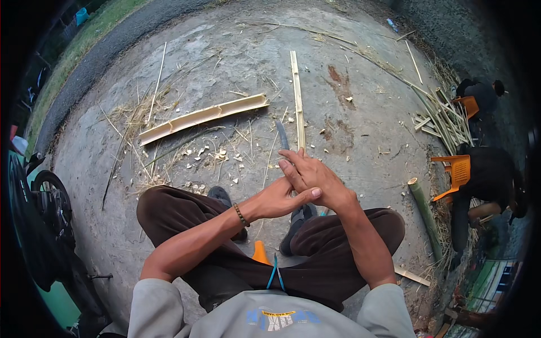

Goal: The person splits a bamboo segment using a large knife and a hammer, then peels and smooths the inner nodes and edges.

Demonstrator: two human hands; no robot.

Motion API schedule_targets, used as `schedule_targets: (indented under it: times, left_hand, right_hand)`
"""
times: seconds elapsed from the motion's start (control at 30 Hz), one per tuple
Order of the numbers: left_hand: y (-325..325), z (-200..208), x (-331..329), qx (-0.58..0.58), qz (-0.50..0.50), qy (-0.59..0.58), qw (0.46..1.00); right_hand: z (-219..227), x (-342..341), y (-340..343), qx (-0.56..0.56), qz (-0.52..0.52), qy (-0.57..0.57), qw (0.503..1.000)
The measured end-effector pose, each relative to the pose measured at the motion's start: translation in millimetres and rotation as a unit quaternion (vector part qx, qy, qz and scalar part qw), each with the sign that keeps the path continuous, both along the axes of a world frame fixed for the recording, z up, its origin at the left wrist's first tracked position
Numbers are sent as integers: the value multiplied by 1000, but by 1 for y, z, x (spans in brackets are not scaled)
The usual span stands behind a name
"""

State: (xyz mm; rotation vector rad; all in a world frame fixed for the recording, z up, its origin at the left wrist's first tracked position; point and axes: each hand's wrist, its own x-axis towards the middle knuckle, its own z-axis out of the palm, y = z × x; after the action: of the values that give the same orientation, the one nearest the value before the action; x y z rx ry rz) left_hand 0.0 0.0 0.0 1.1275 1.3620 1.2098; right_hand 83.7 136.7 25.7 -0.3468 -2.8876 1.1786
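My hands cross in front of my knees. My right hand (322,181) lies over my left hand (277,200), its visible fingers stretched out toward the left. The thumb of my left hand points right; its other fingers are mostly hidden beneath. Nothing shows in either hand. Just beyond my fingers a dark knife blade (282,135) points away from me, its handle out of sight. Beside it a long narrow split bamboo strip (297,101) runs straight away, its near end covered by my right hand. Between my thighs shows an orange piece (260,252), its kind unclear.
A wide split bamboo half (204,116) lies at the left among shavings and chips. A bamboo pole (425,218) and a heap of strips (445,115) lie at the right. Two people sit there on orange chairs (457,173). A motorcycle (53,203) stands left.
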Motion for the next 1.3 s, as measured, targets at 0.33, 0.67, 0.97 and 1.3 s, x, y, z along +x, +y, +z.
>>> schedule_targets:
  times: [0.33, 0.67, 0.97, 1.3]
  left_hand:
    - [4, -3, 2, 3, -5, 5, 1000]
    - [-1, 25, 5, 123, -12, 298, 947]
    - [-13, 27, -9, 86, -36, 383, 919]
    - [-19, 11, -17, -72, -148, 456, 874]
  right_hand:
    - [-2, 1, 7, 15, 17, 18, 1000]
    - [88, 56, 148, 213, -308, 310, 874]
    - [-111, 115, 254, 348, -297, -170, 873]
    - [-100, 29, 204, 196, -112, -126, 966]
